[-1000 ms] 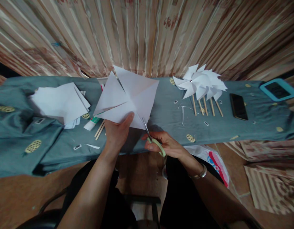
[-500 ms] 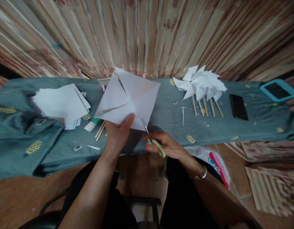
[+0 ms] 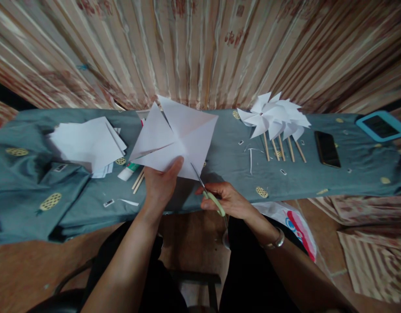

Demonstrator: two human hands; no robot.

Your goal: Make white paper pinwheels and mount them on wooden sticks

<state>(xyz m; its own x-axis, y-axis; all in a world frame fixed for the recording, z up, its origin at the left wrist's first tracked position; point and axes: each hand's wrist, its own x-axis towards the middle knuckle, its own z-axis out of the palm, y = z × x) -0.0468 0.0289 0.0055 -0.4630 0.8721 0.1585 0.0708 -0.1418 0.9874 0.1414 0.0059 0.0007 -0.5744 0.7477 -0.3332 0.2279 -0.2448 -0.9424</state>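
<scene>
My left hand (image 3: 163, 184) grips a square sheet of white paper (image 3: 193, 126) at its lower edge, thumb on top and fingers hidden beneath. Two slits run inward from the paper's upper and left corners, stopping short of the middle. Green-handled scissors (image 3: 213, 202) are in my right hand (image 3: 228, 200), fingers around the handles. Their blades lie at the paper's lower right corner, pointing toward its centre; they look nearly closed there. Below my left wrist's side, wooden sticks (image 3: 138, 182) and a white-and-green glue tube (image 3: 127, 172) lie partly under the paper.
A stack of white paper sheets (image 3: 86, 143) lies to the left on the grey-green cloth (image 3: 220, 152). Several paper pinwheels (image 3: 275, 115) on sticks lie to the right, beside a dark phone (image 3: 327, 149) and a blue-framed tablet (image 3: 381, 126). Paper scraps (image 3: 251, 161) are scattered about. A curtain hangs behind.
The scissor blades look more closed at the paper's lower right corner than before. The paper and my left hand stay almost in place, while the view has shifted slightly.
</scene>
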